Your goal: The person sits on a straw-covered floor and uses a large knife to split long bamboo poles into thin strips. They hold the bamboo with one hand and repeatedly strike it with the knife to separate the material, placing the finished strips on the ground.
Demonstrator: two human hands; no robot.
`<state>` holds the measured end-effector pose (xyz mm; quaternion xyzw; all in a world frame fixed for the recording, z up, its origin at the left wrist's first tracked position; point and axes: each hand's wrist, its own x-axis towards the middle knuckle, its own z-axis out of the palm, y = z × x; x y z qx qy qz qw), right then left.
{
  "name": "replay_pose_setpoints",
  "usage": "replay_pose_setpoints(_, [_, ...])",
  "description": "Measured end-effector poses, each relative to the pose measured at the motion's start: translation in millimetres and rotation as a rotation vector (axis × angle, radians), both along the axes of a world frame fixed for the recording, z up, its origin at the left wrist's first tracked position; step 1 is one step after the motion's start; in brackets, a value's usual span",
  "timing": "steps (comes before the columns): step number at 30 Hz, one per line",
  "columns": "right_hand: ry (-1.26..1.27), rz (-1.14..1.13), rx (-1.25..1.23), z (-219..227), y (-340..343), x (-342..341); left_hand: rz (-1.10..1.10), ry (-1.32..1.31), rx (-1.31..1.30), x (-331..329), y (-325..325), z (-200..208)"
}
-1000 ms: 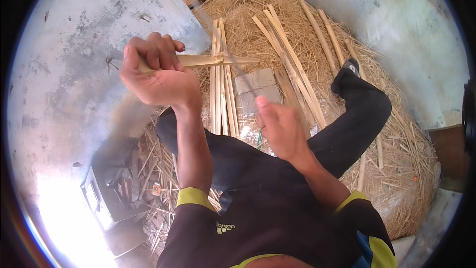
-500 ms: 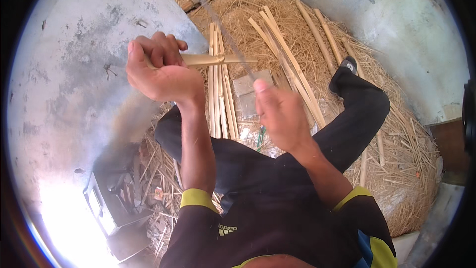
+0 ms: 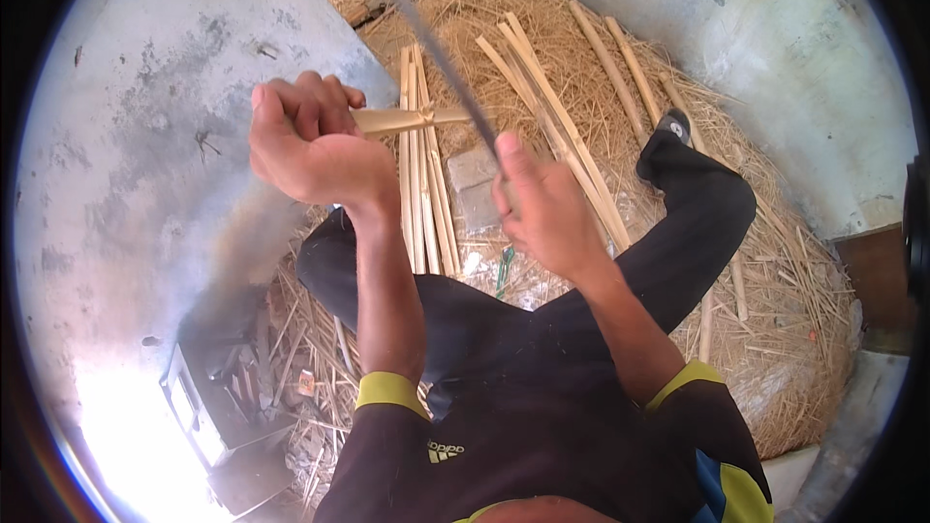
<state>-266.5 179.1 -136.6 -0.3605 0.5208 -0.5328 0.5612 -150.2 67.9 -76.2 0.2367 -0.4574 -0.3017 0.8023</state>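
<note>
My left hand is closed around a split bamboo piece, which juts out to the right and has a knot partway along it. My right hand grips a long-bladed knife; its handle is hidden in my fist. The dark narrow blade slants up and to the left, smeared by motion, and its lower part crosses in front of the bamboo's far end. Whether blade and bamboo touch, I cannot tell. Beneath the held piece lies a bundle of split bamboo strips.
More bamboo strips lie right of a grey block. Round poles rest on shavings farther right. My bent legs frame the work area. A pale wall stands on the left, above a grey metal box.
The knife blade has swung slightly, now appearing steeper and nearer to view. My right hand has shifted a little lower. My left hand keeps its grip on the bamboo.
</note>
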Motion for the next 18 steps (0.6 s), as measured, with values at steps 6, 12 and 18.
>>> replay_pose_setpoints(6, [0.584, -0.316, -0.393, -82.5, -2.9, 32.3, 0.118, -0.153, -0.101, -21.0, 6.8, -4.2])
replay_pose_setpoints(12, [0.513, -0.128, -0.104, -104.3, -28.6, 14.4, -0.075, 0.008, -0.125, -18.9, 4.1, 7.1])
replay_pose_setpoints(18, [-0.276, 0.162, 0.258, -52.6, -14.0, -12.0, -0.084, -0.054, -0.076, -15.5, 1.8, -4.3])
